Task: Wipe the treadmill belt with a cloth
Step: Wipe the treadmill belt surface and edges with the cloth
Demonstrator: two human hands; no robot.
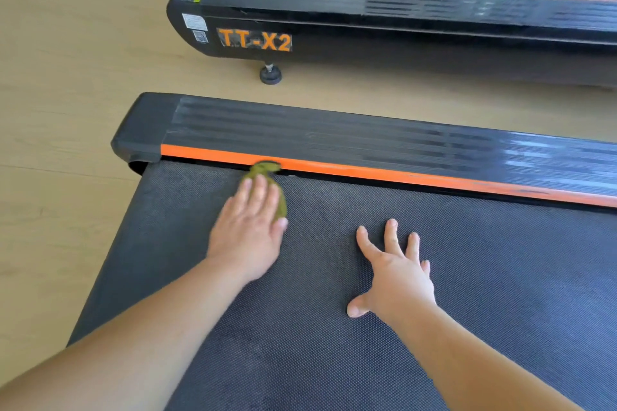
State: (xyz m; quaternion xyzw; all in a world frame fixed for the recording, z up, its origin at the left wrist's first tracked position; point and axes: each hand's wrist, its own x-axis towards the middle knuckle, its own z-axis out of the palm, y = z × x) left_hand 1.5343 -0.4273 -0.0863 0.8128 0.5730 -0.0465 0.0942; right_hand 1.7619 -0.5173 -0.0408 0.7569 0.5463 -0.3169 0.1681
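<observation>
I see my left hand [248, 232] lying flat on the cloth [267, 177], an olive-green one, bunched small. The fingers of this hand are together and stretched out, pressing the cloth down on the treadmill belt [467, 277] and not closed around it. Only an edge of the cloth shows beyond the fingertips and along the right side of the hand. It sits in the middle left of the frame, at the far edge of the belt, and its tip touches the orange strip [384, 173] of the side rail [334, 133].

My right hand [397, 272] is empty. It rests on the belt near the centre of the frame, with fingers spread apart, I think as a support.

About progress, I judge that the wiping is going on, but I cannot tell how much is done. The belt looks the same dark textured grey everywhere, with no clear wet or clean band. The large part of the belt toward the lower right of the frame is likely left to do.

A second treadmill [367, 30], marked TT-X2, stands in the upper part of the frame on the wooden floor [66, 77].
</observation>
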